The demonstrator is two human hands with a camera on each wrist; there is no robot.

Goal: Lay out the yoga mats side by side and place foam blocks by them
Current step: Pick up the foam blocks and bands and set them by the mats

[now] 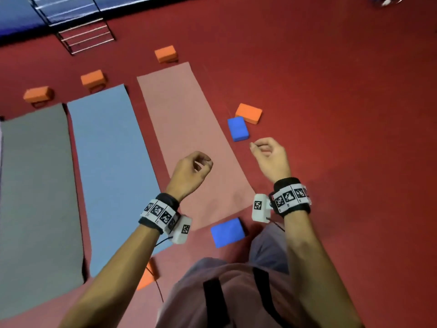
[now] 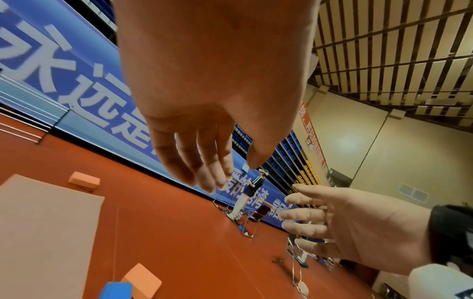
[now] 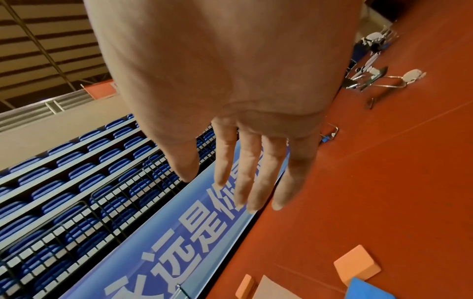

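Three yoga mats lie side by side on the red floor: grey mat, blue mat, pink mat. The left hand hangs above the pink mat, loosely curled, holding nothing. The right hand, also relaxed and holding nothing, hangs just near a blue foam block touching an orange foam block.

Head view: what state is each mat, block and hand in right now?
Grey mat: unrolled flat.
Blue mat: unrolled flat, beside the grey one.
Pink mat: unrolled flat, beside the blue one.
Far orange blocks: one past each mat's far end.
Orange and blue pair: lying right of the pink mat.
Near blue block: at the pink mat's near end.
Left hand: empty, loosely curled.
Right hand: empty, loosely curled.
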